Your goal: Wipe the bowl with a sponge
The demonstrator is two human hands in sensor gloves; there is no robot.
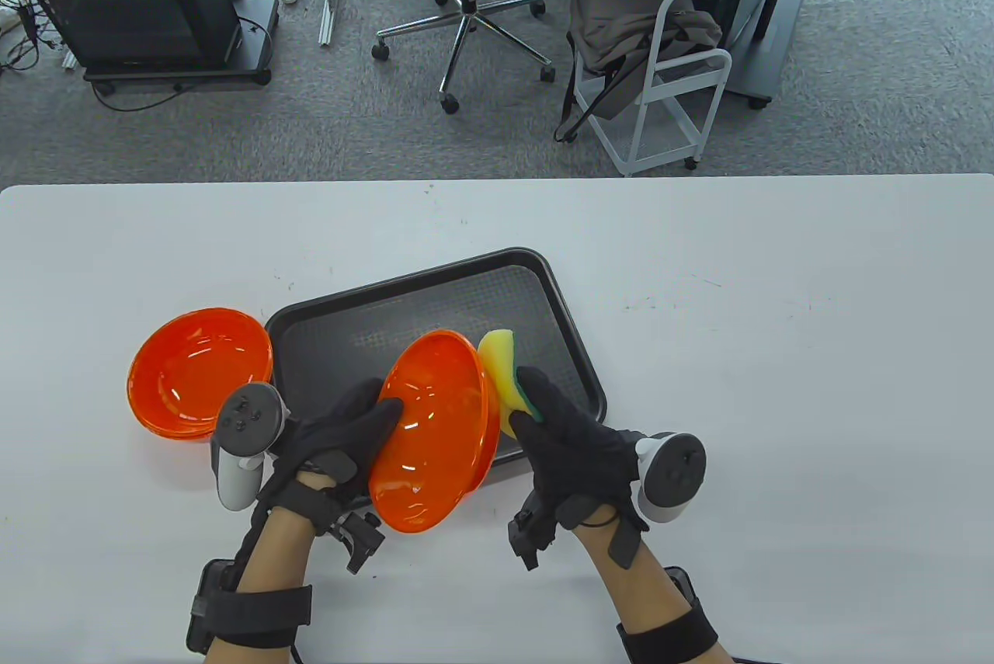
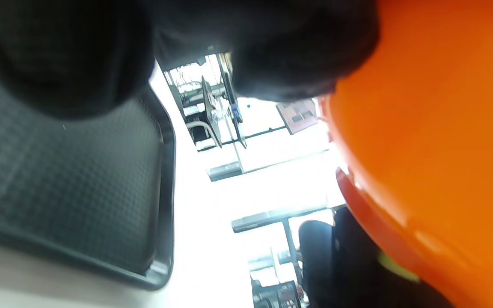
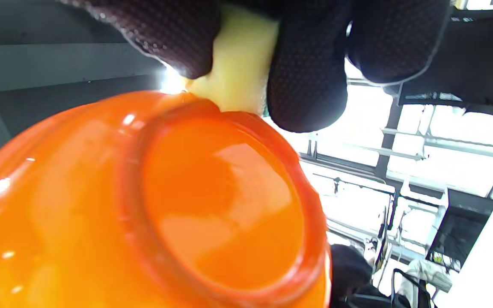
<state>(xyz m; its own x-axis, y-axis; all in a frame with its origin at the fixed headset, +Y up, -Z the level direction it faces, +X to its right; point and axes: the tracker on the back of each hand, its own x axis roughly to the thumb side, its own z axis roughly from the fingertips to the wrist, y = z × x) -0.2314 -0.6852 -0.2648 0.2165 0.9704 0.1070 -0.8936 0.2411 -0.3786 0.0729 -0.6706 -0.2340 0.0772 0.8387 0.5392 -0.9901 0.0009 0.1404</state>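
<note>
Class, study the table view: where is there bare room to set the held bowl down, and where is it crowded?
Bare room: the table right of the tray, and the strip beyond the tray's far rim. The tray's far half is bare too. Crowded: the near left, where the stacked bowls, left hand, held bowl, sponge and right hand cluster.

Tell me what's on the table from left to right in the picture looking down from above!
stack of orange bowls → left hand → tilted orange bowl → yellow sponge → right hand. The black tray lies under the middle of it all, so it has no clear place in line.
</note>
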